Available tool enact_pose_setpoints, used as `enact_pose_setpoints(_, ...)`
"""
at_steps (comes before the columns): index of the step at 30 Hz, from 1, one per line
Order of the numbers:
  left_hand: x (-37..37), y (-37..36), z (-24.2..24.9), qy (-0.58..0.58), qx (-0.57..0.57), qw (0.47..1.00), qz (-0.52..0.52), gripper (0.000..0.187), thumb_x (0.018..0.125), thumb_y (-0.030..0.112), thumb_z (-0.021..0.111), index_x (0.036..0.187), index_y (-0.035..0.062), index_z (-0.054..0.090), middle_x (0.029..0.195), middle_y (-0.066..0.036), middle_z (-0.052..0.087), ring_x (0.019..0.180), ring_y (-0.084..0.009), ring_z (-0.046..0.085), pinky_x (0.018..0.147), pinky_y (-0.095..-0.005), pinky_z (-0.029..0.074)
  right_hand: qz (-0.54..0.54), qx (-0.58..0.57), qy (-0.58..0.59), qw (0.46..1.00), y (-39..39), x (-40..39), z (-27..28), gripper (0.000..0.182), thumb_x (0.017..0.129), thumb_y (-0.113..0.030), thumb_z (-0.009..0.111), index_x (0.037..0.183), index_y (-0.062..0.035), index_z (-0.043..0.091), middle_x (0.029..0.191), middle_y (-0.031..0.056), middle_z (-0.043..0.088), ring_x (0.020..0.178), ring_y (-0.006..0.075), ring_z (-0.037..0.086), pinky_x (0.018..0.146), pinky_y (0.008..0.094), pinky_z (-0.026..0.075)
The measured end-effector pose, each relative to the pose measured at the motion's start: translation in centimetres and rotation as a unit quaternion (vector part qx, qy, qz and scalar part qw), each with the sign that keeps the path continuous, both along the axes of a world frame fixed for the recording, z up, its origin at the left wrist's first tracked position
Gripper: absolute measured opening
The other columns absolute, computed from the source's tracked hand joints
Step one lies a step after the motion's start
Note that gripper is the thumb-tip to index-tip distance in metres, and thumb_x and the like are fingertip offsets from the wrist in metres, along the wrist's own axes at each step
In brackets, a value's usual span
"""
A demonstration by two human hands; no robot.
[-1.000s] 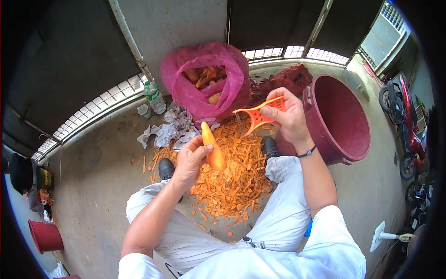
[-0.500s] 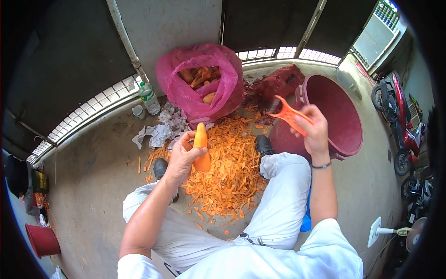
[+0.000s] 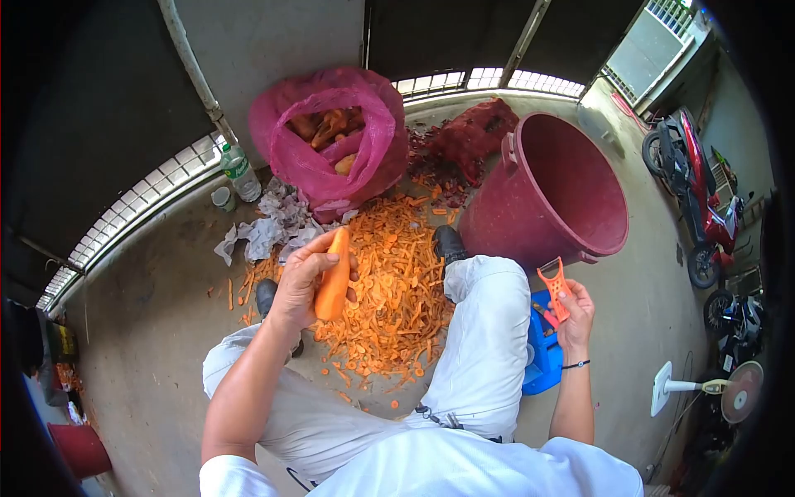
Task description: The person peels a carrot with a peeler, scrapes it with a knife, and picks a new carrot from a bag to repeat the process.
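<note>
A peeled orange carrot is held tilted in my left hand, fingers wrapped round it. Below it a wide heap of carrot peelings and slices spreads over the floor between my feet. At the right, my right hand grips an orange peeler by its handle, its blade end pointing up. That hand is just above a blue plastic tray beside my right leg. Part of the tray is hidden by my leg and hand; small items inside it are hard to make out.
A pink sack with carrots stands ahead, with crumpled paper, a plastic bottle and a cup to its left. A large maroon tub tilts right of centre, near a red mesh sack. A fan and motorcycles line the right.
My right hand has moved down with the peeler, from in front of the tub to over the blue tray. My left hand has shifted slightly left with the carrot. The view has turned slightly right.
</note>
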State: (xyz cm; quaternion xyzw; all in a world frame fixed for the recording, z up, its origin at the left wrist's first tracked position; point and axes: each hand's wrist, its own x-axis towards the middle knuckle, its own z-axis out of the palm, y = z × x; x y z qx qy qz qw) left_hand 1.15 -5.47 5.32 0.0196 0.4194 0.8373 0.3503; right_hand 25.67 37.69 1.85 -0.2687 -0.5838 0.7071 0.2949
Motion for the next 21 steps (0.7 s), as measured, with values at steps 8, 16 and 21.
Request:
enact_pose_setpoints(8,0.9,1.2,0.7,0.085,-0.103,0.989,-0.062,0.059,0.079,0.004,0.083,0.132,0.0004,0.055,0.115,-0.018,0.072,0.088,-0.0173,0.072,0.071,-0.0296,0.061,0.265,0.291,-0.005,0.919,-7.8,-9.5,10.9,0.021,0.082,0.004,0.079,0.102,0.0052,0.073,0.094,0.0083,0.072,0.086,0.0147,0.068,0.078,0.0274,0.055)
enact_pose_setpoints(16,1.3,1.2,0.7,0.129,-0.148,0.978,-0.076,0.048,0.075,-0.013,0.076,0.121,-0.0069,0.061,0.110,-0.013,0.072,0.098,-0.0152,0.071,0.088,-0.0298,0.059,0.478,0.421,0.103,0.764,-16.5,-18.8,12.6,0.016,0.081,-0.001,0.077,0.096,-0.0002,0.074,0.089,0.0127,0.073,0.078,0.0259,0.071,0.069,0.0337,0.056)
enact_pose_setpoints(21,0.9,0.0,0.2,0.132,-0.171,0.974,-0.073,0.046,0.075,-0.013,0.074,0.118,-0.0066,0.062,0.111,-0.013,0.071,0.100,-0.0160,0.070,0.090,-0.0314,0.058,0.276,0.599,0.069,0.748,-14.5,-21.5,12.4,0.011,0.083,0.002,0.068,0.093,0.0018,0.072,0.086,0.0159,0.069,0.078,0.0301,0.070,0.070,0.0363,0.055)
